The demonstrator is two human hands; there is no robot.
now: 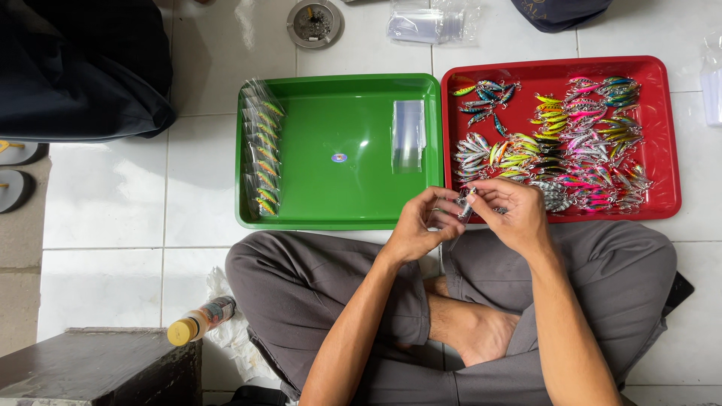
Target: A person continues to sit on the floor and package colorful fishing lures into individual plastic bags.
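A small fishing lure [468,197] was held between the left hand [416,225] and the right hand [511,214], just above the near edge of the red tray [662,135]; both hands were closed on it, fingers pinched, with what looked like a clear sleeve [460,212] around it. The bagging step was judged to be in hand; next, the lure would need seating fully in the sleeve, then laying beside the packed row [263,150] in the green tray [338,210].

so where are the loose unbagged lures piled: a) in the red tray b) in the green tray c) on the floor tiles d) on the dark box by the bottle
a, the loose lures lie heaped in the red tray, while the green tray holds only a row of bagged lures along its left wall and a stack of clear bags.
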